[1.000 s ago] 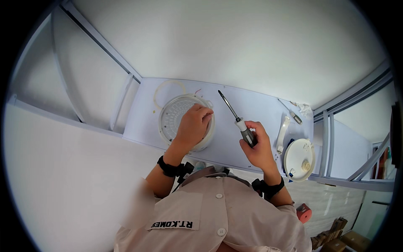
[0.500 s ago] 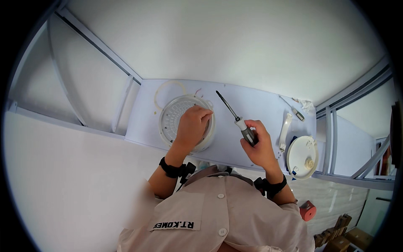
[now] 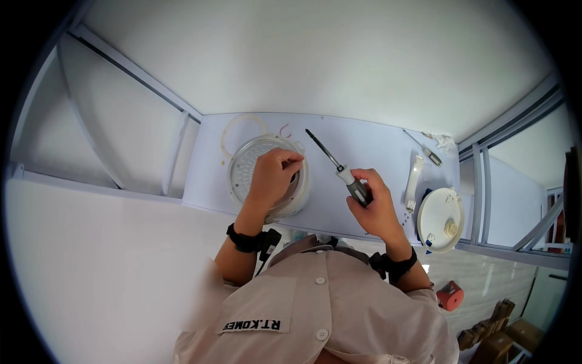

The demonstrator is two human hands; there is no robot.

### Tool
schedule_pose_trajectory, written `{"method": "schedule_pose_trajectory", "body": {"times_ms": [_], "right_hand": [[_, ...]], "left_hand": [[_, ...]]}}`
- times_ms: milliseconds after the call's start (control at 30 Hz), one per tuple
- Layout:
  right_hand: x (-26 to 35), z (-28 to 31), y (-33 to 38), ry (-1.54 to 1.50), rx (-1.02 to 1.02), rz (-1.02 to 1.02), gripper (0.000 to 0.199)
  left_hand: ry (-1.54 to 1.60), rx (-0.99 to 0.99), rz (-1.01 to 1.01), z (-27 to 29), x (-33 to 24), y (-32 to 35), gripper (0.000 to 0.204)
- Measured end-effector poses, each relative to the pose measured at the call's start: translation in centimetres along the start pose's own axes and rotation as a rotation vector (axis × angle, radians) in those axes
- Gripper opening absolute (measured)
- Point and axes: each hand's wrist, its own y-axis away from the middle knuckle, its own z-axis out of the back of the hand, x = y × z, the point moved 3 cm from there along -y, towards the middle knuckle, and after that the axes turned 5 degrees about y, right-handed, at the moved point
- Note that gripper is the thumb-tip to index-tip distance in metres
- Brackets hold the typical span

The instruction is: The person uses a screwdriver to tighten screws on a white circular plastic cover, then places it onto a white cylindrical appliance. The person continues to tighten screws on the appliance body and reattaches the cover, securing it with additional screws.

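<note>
A round white appliance body (image 3: 240,173) with a dimpled metal-looking top plate sits on the left half of the table. My left hand (image 3: 271,176) is over its right side, thumb and fingers pinched together near the rim; anything between the fingertips is hidden. My right hand (image 3: 374,205) grips a screwdriver (image 3: 351,183) by its grey and white handle. The shaft points up and left, its tip in the air, apart from the appliance. Just behind the appliance lie a cream ring (image 3: 225,134) and a short red wire (image 3: 284,130).
Toward the table's right end lie a white handle-shaped part (image 3: 414,181), several small screws (image 3: 405,217), a round cream lid (image 3: 438,225) and a second screwdriver (image 3: 431,155). Crumpled white plastic (image 3: 446,142) is at the back right corner. Metal frames (image 3: 479,194) border both table ends.
My left hand stays pinched over the appliance's rim, shifted only slightly. The screwdriver in my right hand has hardly moved. The whole view has shifted a little.
</note>
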Motion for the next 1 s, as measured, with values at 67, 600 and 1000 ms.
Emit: {"method": "schedule_pose_trajectory", "body": {"times_ms": [67,600,1000], "right_hand": [[0.3,0.1,-0.1,-0.002,0.001,-0.006,0.053],[1.1,0.9,-0.3,-0.047,0.054,-0.234,0.055],[5.1,5.3,-2.6,0.152,-0.112,0.076,0.051]], "left_hand": [[-0.012,0.014,0.01,0.1,0.2,-0.1,0.016],[0.006,0.054,0.111,0.5,0.6,-0.6,0.022],[-0.023,-0.005,0.027,0.1,0.6,-0.2,0.019]]}}
